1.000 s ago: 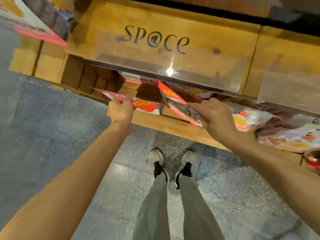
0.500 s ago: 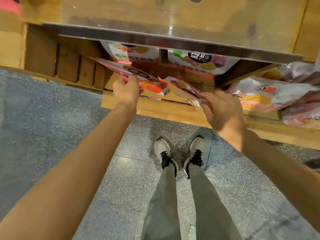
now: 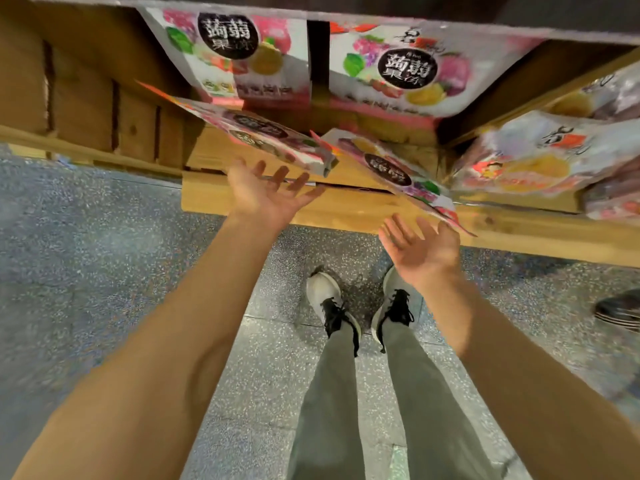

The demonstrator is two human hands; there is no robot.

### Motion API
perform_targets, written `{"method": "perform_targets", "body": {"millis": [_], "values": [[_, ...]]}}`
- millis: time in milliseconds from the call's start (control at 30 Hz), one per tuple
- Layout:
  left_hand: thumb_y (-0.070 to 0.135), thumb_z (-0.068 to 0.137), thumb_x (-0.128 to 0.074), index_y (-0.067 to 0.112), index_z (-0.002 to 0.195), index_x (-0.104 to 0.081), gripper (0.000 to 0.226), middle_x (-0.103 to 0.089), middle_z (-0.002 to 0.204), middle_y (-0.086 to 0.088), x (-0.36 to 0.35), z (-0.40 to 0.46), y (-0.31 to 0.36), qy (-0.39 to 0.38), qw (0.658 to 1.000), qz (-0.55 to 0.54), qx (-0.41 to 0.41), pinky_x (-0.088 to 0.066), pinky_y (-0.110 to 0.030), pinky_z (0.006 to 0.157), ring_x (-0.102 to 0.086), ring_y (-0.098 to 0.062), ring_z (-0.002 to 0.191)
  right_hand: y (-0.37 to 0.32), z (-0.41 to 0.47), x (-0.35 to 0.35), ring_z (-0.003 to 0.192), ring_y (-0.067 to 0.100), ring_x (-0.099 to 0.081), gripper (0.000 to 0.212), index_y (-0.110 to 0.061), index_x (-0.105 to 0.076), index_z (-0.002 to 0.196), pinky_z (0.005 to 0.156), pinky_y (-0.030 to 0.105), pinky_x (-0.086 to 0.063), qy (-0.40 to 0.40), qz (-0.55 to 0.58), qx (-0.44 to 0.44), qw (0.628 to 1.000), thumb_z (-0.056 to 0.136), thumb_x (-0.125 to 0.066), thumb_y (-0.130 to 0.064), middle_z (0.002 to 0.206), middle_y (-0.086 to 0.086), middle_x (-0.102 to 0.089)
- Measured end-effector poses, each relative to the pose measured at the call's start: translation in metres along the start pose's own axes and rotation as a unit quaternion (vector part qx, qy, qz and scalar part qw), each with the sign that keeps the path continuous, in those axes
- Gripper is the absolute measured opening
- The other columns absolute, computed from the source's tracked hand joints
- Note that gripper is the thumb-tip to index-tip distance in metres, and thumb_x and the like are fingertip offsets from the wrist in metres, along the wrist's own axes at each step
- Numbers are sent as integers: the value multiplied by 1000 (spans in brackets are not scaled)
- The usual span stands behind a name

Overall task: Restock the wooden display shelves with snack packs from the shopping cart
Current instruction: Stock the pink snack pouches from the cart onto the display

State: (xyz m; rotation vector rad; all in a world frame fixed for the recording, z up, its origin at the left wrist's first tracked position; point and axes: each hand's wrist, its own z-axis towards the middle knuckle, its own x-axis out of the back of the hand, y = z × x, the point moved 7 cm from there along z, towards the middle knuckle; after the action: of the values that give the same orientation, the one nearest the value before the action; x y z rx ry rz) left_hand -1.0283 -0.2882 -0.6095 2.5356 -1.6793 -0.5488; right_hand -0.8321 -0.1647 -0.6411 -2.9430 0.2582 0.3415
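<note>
Lying tilted in the wooden shelf (image 3: 284, 206) bay: two jelly snack packs, left pack (image 3: 256, 136) just beyond the left hand (image 3: 266, 192), right pack (image 3: 401, 174) just beyond the right hand (image 3: 420, 249). Both hands spread, palms up, gripping nothing. Long axes run far-left to near-right; each hand nearest its own pack.

The wooden shelf (image 3: 346, 209) is a pale plank bay with a low front lip. At its back two packs stand upright: one (image 3: 239, 53) left, one (image 3: 398, 71) right, white with fruit prints and a black round label. In front of them two more packs lie tilted, blurred: one (image 3: 263, 136) toward the shelf's left, one (image 3: 398, 171) overhanging its front lip. More packs (image 3: 530, 157) pile in the bay to the right.
</note>
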Motion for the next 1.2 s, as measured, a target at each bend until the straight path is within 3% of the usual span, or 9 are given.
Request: {"method": "perform_targets", "body": {"millis": [100, 267, 367, 533, 633, 767, 867, 1100, 1200], "values": [[53, 96, -30, 27, 143, -27, 54, -29, 148, -15, -1, 28, -4, -8, 998, -48, 33, -30, -78, 90, -34, -55, 128, -3, 22, -22, 119, 47, -50, 59, -15, -22, 147, 102, 57, -40, -60, 124, -23, 990, 97, -39, -41, 136, 26, -45], [62, 91, -35, 33, 147, -20, 65, -22, 154, -13, -8, 59, -22, -33, 992, -90, 83, -29, -81, 86, -26, -60, 131, -11, 58, -37, 123, 53, -45, 52, 1, -40, 136, 99, 63, -40, -160, 153, -60, 973, 94, -44, -30, 137, 32, -44], [61, 89, -40, 28, 141, -33, 62, -31, 145, -14, -18, 68, -23, -29, 991, -102, 76, -33, -80, 84, -35, -57, 126, -13, 74, -32, 124, 54, -44, 52, 3, -36, 139, 95, 62, -44, -156, 170, -65, 971, 96, -41, -27, 138, 33, -43], [58, 89, -44, 25, 132, -42, 54, -38, 136, -13, -21, 75, -15, -14, 993, -102, 49, -37, -79, 80, -45, -54, 109, -22, 76, -39, 122, 49, -45, 70, 16, -40, 131, 92, 48, -45, -157, 142, -76, 974, 83, -70, -27, 140, 34, -39], [60, 89, -43, 21, 124, -43, 52, -39, 133, -12, -24, 78, -13, -31, 993, -113, 26, -38, -77, 80, -46, -51, 106, -30, 77, -38, 126, 52, -38, 84, 8, -25, 143, 99, 52, -43, -116, 235, -83, 961, 86, -58, -45, 143, 35, -33], [62, 90, -39, 23, 138, -40, 62, -42, 137, -10, -26, 89, -1, -30, 996, -80, -2, -47, -72, 67, -54, -48, 95, -39, 76, -50, 123, 39, -47, 71, 2, -35, 138, 94, 46, -51, -114, 151, -62, 980, 79, -68, -17, 133, 25, -47], [63, 90, -37, 30, 143, -29, 63, -38, 143, -7, -33, 92, 7, -63, 997, -49, 4, -36, -81, 76, -44, -54, 120, -49, 72, -66, 88, 55, -62, 55, 19, -47, 116, 76, 53, -53, -122, 106, -44, 986, 96, -44, -32, 114, 34, -54], [51, 94, -37, 24, 139, -34, 52, -51, 133, -10, -47, 95, 19, -76, 996, -32, -21, -45, -61, 91, -63, -42, 107, -52, 71, -72, 103, 53, -59, 104, 6, -43, 133, 74, 38, -60, -185, 54, -46, 980, 38, -84, 7, 120, 36, -56], [48, 94, -31, 25, 139, -38, 51, -53, 134, -5, -32, 99, 22, -53, 998, -6, -37, -34, -58, 105, -61, -35, 110, -67, 116, -49, 87, 44, -62, 105, 1, -3, 149, 63, 33, -60, -156, 41, -22, 987, 74, -75, -17, 103, 34, -56]]}}
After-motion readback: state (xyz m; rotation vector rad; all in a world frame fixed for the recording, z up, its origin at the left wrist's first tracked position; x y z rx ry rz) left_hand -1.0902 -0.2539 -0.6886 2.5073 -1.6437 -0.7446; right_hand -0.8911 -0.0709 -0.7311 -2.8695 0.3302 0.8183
